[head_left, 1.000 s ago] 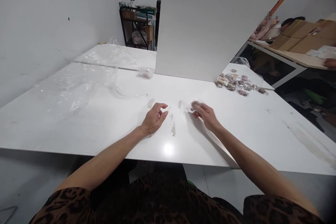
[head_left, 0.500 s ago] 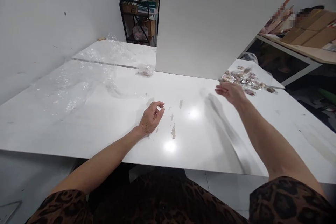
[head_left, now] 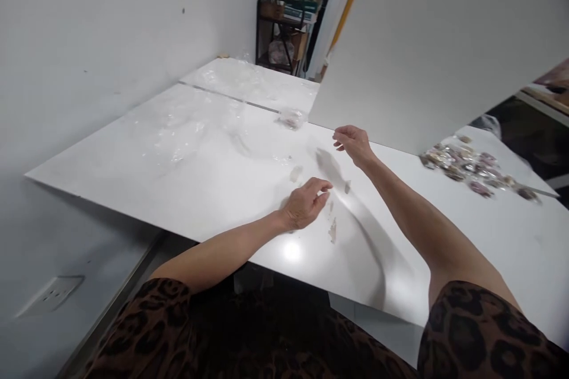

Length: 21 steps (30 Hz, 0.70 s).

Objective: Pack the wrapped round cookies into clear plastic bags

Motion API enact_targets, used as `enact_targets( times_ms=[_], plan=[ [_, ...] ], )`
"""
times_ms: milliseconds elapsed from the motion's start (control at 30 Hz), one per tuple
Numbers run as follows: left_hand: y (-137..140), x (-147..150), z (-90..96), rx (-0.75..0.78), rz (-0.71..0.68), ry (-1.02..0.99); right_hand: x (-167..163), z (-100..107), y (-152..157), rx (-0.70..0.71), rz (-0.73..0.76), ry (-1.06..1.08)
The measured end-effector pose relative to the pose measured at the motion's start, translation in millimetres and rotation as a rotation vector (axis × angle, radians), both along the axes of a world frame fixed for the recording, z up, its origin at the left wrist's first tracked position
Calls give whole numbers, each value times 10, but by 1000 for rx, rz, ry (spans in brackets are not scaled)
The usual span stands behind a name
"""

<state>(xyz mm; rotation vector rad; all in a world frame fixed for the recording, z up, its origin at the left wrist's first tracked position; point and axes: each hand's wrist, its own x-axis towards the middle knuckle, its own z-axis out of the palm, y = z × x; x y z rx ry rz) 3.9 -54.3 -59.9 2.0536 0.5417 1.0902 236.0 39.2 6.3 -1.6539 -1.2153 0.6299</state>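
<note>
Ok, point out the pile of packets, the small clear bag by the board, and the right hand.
Pile of packets [head_left: 466, 167], head view: middle of the pile.
Small clear bag [head_left: 292, 119], head view: its middle.
Right hand [head_left: 354, 143], head view: back of the hand.

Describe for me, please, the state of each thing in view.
Table: surface patchily marked
Left hand: half-curled, nothing visibly held
Right hand: raised over the table, fingers curled, grip unclear
Wrapped pieces: loosely grouped, in clear wrappers
Clear plastic: crumpled, spread out
White panel: standing
Black rack: loaded
Wall socket: nothing plugged in
</note>
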Motion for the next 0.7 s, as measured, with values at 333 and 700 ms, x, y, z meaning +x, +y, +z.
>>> enact_targets(
  times_ms=[333,700],
  plan=[
    [-57,47,72,-26,31,23,-576,-267,1372,-112,127,-650],
    [48,108,61,-183,50,-123,-443,-150,447,32,-68,348]
  ],
)
